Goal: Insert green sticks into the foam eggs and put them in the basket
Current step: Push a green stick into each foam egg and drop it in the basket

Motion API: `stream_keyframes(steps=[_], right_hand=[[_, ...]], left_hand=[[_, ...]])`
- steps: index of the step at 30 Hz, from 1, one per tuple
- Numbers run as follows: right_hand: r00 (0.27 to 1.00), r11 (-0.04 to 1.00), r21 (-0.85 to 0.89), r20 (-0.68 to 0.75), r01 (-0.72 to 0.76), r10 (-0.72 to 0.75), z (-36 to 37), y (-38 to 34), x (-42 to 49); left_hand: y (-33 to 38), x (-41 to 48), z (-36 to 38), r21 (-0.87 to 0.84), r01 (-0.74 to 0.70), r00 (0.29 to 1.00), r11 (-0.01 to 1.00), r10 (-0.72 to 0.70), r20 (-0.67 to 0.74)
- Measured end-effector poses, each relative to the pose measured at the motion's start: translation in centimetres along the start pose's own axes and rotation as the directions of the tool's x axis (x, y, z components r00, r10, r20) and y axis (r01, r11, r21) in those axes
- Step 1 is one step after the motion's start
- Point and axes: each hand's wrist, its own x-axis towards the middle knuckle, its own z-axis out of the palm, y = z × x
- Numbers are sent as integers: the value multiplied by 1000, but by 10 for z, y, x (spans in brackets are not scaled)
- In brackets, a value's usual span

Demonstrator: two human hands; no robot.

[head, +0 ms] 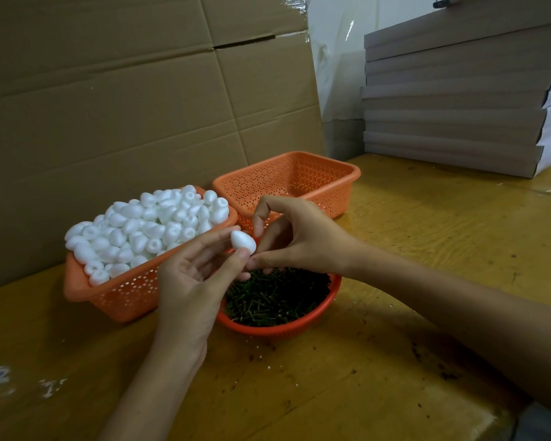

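In round basket (pixel 312 320) — green sticks (pixel 277 297)

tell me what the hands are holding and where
The left hand pinches a foam egg by its sides, thumb against fingertips. The right hand pinches at the egg's lower end; whether it holds anything cannot be told.

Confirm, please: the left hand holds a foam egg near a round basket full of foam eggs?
No. The head view shows the round basket holds green sticks, not foam eggs; the left hand does hold a foam egg near it.
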Motion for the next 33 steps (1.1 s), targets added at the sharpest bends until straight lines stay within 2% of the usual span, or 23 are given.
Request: stream_keyframes(steps=[28,31,33], right_hand=[[999,1000,-4,27,27,-27,-1,3,-1],[999,999,-27,-10,33,-34,-3,5,0],[995,996,-92,-93,16,-24,-9,7,2]], left_hand=[[-4,1,-2,4,-5,1000,1000,5,-18],[-4,0,0,-1,-18,999,1000,18,-50],[-5,1,0,-9,-14,996,1000,13,-88]])
